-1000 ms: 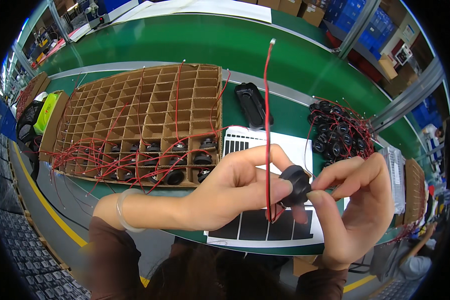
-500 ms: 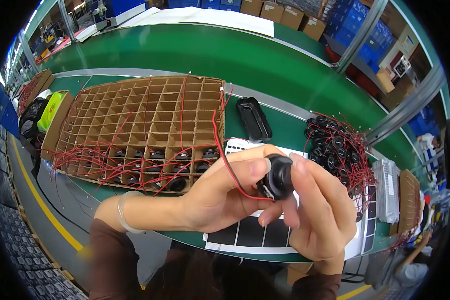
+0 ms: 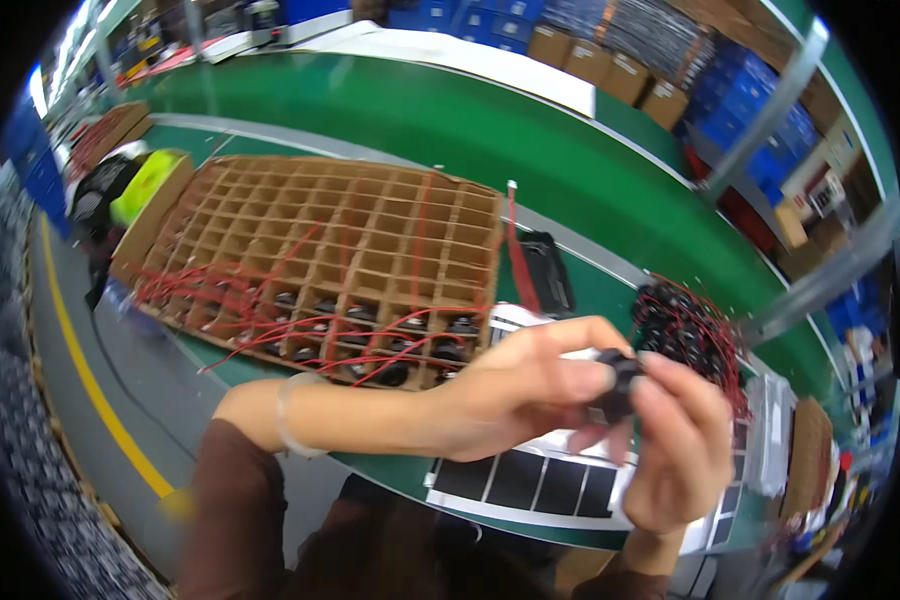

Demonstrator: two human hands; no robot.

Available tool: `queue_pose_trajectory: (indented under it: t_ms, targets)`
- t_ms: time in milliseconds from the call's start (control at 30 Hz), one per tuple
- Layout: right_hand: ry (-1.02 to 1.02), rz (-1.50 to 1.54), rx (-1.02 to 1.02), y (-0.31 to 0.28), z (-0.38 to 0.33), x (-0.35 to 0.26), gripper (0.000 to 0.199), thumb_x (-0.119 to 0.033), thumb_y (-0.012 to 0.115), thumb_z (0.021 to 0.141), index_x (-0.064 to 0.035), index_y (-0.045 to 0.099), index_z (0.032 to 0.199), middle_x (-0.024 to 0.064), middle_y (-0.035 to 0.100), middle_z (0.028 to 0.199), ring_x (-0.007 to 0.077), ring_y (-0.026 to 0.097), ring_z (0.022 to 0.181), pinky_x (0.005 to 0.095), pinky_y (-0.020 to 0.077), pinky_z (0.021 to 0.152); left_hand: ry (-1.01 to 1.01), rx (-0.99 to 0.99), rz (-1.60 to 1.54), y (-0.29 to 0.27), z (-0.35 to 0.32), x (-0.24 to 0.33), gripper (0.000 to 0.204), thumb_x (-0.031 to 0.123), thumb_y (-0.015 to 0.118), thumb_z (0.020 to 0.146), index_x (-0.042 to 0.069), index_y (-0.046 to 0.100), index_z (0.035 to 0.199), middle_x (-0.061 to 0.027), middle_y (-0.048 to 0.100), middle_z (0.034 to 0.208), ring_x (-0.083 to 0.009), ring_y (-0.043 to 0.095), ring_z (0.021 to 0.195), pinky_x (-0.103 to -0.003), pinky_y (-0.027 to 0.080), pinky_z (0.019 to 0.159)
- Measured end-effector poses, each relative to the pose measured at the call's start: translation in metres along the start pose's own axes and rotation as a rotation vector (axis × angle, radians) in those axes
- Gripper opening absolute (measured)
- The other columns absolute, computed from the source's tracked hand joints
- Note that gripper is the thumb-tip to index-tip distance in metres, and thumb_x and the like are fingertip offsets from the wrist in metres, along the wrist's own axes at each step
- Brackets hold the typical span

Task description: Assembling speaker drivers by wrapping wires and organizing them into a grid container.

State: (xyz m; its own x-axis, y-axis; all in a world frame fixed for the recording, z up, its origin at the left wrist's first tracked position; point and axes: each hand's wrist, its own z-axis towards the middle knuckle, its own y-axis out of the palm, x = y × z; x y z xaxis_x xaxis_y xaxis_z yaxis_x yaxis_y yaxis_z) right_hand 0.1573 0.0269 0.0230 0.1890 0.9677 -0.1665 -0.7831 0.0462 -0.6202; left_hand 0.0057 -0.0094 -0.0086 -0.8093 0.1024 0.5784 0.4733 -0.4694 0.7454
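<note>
Between my two hands is a small black round speaker (image 3: 618,388), held up over the bench. My left hand (image 3: 515,385) grips it from the left with thumb and fingers. On its other side, the fingertips of my right hand (image 3: 682,430) pinch its edge. A blurred red wire (image 3: 518,262) with a white plug stands up beyond my left hand. Left of my hands lies a cardboard divider box (image 3: 370,235); similar black parts with red wires sit in its nearer cells. Beneath my hands is a white sheet with black squares (image 3: 530,485).
A black plastic housing (image 3: 550,275) lies right of the box. Further right is a pile of black speakers (image 3: 678,325) with tangled red wires, then clear plastic trays (image 3: 768,435). A metal post (image 3: 770,115) stands at the far right, beside the green bench surface (image 3: 420,115).
The view has shifted, so the box and bench sit further right and tilted. Both hands still hold the speaker, which has turned between the fingers. Its red wire now stands away from the box.
</note>
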Motion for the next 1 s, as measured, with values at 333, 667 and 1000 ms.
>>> queue_pose_trajectory:
  t_ms: [333,667,1000]
  targets:
    - [0.221,-0.035,0.06,-0.014,-0.008,0.003,0.027,0.004,0.042,0.074,0.005,0.047,0.1,0.0166,0.044,0.108,0.0172,0.049,0.082,0.021,0.0392,0.068,0.768,0.792,1.302,-0.058,-0.05,0.165,0.032,0.012,0.053,0.074,-0.004,0.04,0.098,-0.0137,0.059,0.081,-0.0125,0.054,0.07,-0.022,0.042,0.062]
    - [0.288,-0.115,-0.101,-0.005,-0.005,0.014,0.027,0.003,0.047,0.071,0.0001,0.051,0.098,0.0129,0.044,0.109,0.0143,0.05,0.083,0.0193,0.039,0.063,0.168,1.527,2.173,-0.17,-0.204,0.272,0.031,0.026,0.061,0.066,-0.003,0.056,0.075,-0.008,0.06,0.069,-0.0094,0.055,0.062,-0.023,0.042,0.053]
    - [0.327,-0.04,-0.194,0.013,0.0,0.014,0.024,0.002,0.048,0.07,0.0011,0.052,0.093,0.0125,0.044,0.108,0.017,0.051,0.087,0.0191,0.0393,0.062,0.174,1.416,1.949,-0.202,-0.207,0.277,0.041,0.03,0.063,0.066,-0.005,0.055,0.085,-0.0151,0.058,0.072,-0.0181,0.056,0.071,-0.026,0.043,0.062]
